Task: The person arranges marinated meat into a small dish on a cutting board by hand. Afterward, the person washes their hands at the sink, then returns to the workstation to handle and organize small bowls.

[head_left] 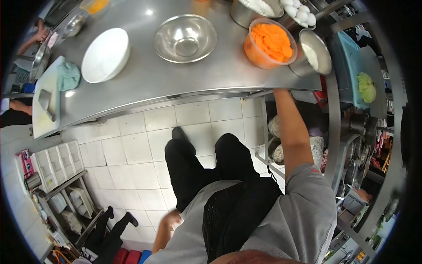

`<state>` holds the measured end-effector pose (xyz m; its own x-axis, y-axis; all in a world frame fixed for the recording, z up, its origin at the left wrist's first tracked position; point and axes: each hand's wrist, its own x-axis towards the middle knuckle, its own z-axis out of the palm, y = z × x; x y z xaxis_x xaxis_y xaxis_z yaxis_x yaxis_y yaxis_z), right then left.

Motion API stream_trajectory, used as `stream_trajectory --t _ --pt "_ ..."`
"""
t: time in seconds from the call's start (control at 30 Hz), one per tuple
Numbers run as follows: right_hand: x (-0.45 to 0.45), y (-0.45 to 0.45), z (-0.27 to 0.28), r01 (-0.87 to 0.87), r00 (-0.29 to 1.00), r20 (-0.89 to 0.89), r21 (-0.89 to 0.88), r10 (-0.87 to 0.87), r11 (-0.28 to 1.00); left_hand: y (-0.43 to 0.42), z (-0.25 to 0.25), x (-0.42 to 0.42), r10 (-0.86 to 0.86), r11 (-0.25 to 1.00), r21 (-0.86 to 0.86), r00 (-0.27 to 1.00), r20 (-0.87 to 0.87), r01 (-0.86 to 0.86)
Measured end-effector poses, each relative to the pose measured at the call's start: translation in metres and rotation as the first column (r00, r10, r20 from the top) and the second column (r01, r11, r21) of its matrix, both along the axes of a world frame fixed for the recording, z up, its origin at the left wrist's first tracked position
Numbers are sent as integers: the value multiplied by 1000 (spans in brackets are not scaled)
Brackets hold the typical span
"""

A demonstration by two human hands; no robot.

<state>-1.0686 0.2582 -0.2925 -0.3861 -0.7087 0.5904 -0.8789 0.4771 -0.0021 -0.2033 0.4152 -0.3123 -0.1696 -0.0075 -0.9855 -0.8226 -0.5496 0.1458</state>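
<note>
My left hand (172, 219) hangs low beside my left hip, small and partly hidden, and its fingers cannot be made out. My right arm reaches forward and passes beneath the front edge of the steel table (228, 72), so my right hand is out of sight. Above that arm, on the table, stands a clear tub of sliced carrots (271, 42). Beside it is a metal pot with white powder (313, 53). An empty steel bowl (185, 38) sits farther left, and a white bowl (106, 55) is left of that.
A cutting board (44, 115) carries a metal scraper and a teal cloth (68, 75). Eggs (301, 13) are at the back right. Steel shelving (335, 127) rises on the right. Another person's legs (116, 224) show at lower left, and a co-worker's hands (41, 34) at upper left.
</note>
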Motion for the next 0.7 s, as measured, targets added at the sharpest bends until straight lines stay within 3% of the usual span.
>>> stream_trajectory --t 0.17,0.23,0.27,0.3,0.37,0.43,0.5,0.7 --pt "65 28 21 -109 977 194 111 86 988 55 99 16 61 998 -24 992 109 -58" --pt "98 46 69 -62 928 370 273 -45 960 49 127 15 82 994 -82 990 118 -73" --pt "118 56 91 -61 842 507 424 -182 904 42 138 14 92 990 -115 989 116 -79" --pt "133 70 104 -51 836 514 424 -194 904 34 150 11 100 985 -151 989 112 -82" --pt "158 102 128 -149 833 550 128 55 980 17 170 -1 109 972 -219 990 92 -86" --pt "177 139 148 -172 819 572 191 33 967 2 189 -12 110 958 -274 991 72 -86" --pt "190 168 172 -330 786 609 262 110 907 -8 203 -23 109 946 -313 992 56 -87" --pt "226 216 242 -501 694 692 266 198 824 -3 228 -31 136 932 -345 990 39 -114"
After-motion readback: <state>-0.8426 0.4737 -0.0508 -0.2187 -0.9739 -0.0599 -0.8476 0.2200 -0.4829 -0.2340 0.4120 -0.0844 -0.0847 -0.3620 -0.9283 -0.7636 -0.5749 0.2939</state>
